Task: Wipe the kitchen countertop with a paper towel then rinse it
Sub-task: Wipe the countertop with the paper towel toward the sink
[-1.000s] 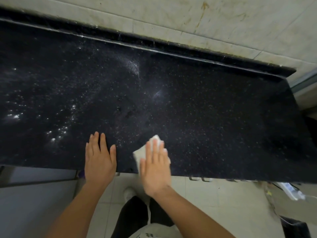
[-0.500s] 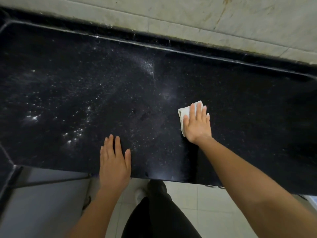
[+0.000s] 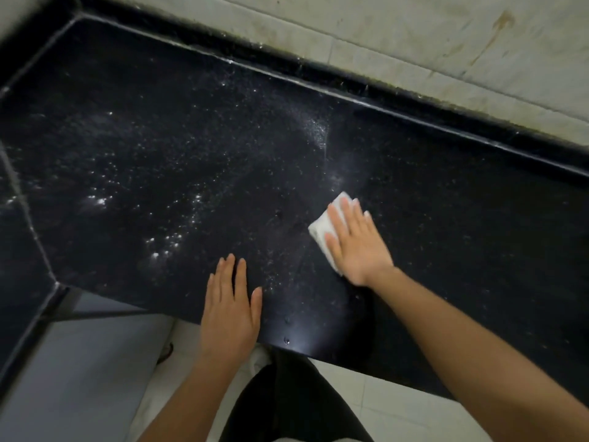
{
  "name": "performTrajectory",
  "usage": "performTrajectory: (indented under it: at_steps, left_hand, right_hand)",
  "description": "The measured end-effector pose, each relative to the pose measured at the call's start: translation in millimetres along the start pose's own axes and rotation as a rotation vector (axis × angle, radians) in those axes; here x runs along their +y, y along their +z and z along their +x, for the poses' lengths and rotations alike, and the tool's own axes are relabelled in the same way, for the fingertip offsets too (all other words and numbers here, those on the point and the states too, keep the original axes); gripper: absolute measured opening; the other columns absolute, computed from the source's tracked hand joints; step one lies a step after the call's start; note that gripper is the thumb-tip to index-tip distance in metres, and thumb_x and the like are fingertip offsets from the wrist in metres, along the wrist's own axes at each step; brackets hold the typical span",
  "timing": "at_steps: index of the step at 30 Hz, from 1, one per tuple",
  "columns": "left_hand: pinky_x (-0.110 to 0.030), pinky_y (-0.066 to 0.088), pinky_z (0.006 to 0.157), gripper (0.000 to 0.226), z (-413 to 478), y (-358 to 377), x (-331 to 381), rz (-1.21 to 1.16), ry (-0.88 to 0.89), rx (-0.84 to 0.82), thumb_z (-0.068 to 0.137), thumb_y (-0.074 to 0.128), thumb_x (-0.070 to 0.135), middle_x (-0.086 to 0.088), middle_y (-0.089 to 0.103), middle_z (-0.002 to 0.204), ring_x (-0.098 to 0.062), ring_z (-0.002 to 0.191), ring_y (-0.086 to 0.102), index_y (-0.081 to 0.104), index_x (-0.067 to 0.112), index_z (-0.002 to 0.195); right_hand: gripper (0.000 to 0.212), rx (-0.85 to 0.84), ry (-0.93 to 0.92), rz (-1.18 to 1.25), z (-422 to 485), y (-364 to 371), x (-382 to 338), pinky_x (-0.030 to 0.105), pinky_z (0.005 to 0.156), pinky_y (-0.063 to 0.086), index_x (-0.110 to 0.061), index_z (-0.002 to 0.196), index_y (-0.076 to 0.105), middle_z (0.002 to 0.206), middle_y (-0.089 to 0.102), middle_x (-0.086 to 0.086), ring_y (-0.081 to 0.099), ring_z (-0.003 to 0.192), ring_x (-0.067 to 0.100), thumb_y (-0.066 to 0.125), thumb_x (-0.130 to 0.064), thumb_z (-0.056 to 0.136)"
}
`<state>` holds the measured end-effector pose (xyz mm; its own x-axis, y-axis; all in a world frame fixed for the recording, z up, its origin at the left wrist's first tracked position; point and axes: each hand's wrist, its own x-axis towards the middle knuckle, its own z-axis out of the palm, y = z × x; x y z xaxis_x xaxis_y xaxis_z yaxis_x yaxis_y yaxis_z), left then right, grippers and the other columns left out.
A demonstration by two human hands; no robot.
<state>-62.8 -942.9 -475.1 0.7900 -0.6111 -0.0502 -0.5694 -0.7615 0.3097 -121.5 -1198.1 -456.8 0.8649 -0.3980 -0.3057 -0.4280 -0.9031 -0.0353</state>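
Note:
A black speckled countertop (image 3: 446, 218) fills most of the view, with bright wet droplets across its left half. A folded white paper towel (image 3: 320, 229) lies on it right of centre. My right hand (image 3: 357, 247) presses flat on the towel with straight fingers, covering most of it. My left hand (image 3: 231, 309) rests flat on the counter's front edge, fingers straight, holding nothing.
A stained pale tiled wall (image 3: 414, 36) runs behind a raised black back lip (image 3: 318, 74). The counter turns a corner at the left (image 3: 19, 250). Below the front edge are white floor tiles (image 3: 398, 409) and my dark trousers (image 3: 287, 403).
My right hand slid the towel from the front edge away toward mid-counter. The view has shifted, showing the left corner. My left hand stays planted at the front edge.

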Motion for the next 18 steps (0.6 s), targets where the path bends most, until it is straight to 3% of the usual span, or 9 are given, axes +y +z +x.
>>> performTrajectory:
  at_steps: [3, 9, 11, 13, 15, 18]
  left_hand:
    - [-0.037, 0.009, 0.116, 0.061, 1.3, -0.5, 1.4, 0.007, -0.014, -0.01, 0.1, 0.019, 0.04, -0.022, 0.036, 0.146, -0.031, 0.138, 0.028, 0.037, -0.002, 0.139]
    - [-0.035, 0.006, 0.117, 0.06, 1.5, -3.9, 2.5, 0.003, -0.026, -0.036, 0.1, 0.019, 0.042, -0.02, 0.036, 0.147, -0.028, 0.138, 0.024, 0.036, 0.0, 0.14]
    - [-0.032, 0.003, 0.117, 0.06, 2.0, -4.0, 1.7, 0.002, -0.033, -0.05, 0.1, 0.02, 0.041, -0.02, 0.036, 0.147, -0.027, 0.138, 0.024, 0.036, 0.0, 0.14]
    - [-0.032, 0.003, 0.117, 0.06, 2.5, -4.5, 1.3, 0.01, -0.041, -0.068, 0.099, 0.021, 0.041, -0.019, 0.037, 0.147, -0.027, 0.138, 0.024, 0.036, 0.001, 0.14]
    - [-0.033, 0.004, 0.116, 0.06, 2.9, -5.0, 1.6, 0.018, -0.048, -0.085, 0.1, 0.017, 0.042, -0.019, 0.037, 0.147, -0.026, 0.138, 0.024, 0.035, 0.001, 0.14]
    - [-0.032, 0.005, 0.116, 0.063, 3.1, -5.0, 1.2, 0.008, -0.052, -0.104, 0.1, 0.013, 0.045, -0.018, 0.037, 0.147, -0.025, 0.138, 0.024, 0.035, 0.002, 0.14]
  right_hand:
    - [0.059, -0.039, 0.153, 0.064, 55.9, -19.8, 21.5, 0.041, 0.118, -0.009, -0.016, 0.15, -0.012, 0.157, -0.02, 0.012, -0.019, 0.144, 0.029, 0.006, -0.043, 0.1]
    - [0.06, 0.026, 0.32, 0.121, 72.4, -18.8, -1.7, 0.043, 0.118, -0.006, -0.008, 0.15, -0.006, 0.157, -0.01, 0.018, -0.012, 0.144, 0.035, 0.007, -0.039, 0.1]
    - [0.065, 0.071, 0.185, 0.08, 43.5, -6.7, -25.0, 0.046, 0.117, 0.0, -0.002, 0.149, 0.002, 0.156, 0.002, 0.025, 0.0, 0.144, 0.042, 0.001, -0.04, 0.097]
    - [0.063, 0.115, -0.008, 0.053, 6.3, 6.3, -46.8, 0.048, 0.116, 0.01, 0.001, 0.147, 0.016, 0.153, 0.017, 0.027, 0.014, 0.141, 0.045, 0.007, -0.038, 0.099]
    - [0.058, 0.11, -0.162, 0.023, -27.1, 17.0, -60.7, 0.047, 0.114, 0.013, -0.002, 0.148, 0.02, 0.154, 0.018, 0.023, 0.015, 0.142, 0.041, 0.017, -0.036, 0.1]
    - [0.058, 0.03, -0.367, -0.039, -45.0, 17.0, -55.3, 0.046, 0.116, 0.022, -0.011, 0.15, 0.019, 0.157, 0.016, 0.015, 0.016, 0.144, 0.033, 0.016, -0.041, 0.101]
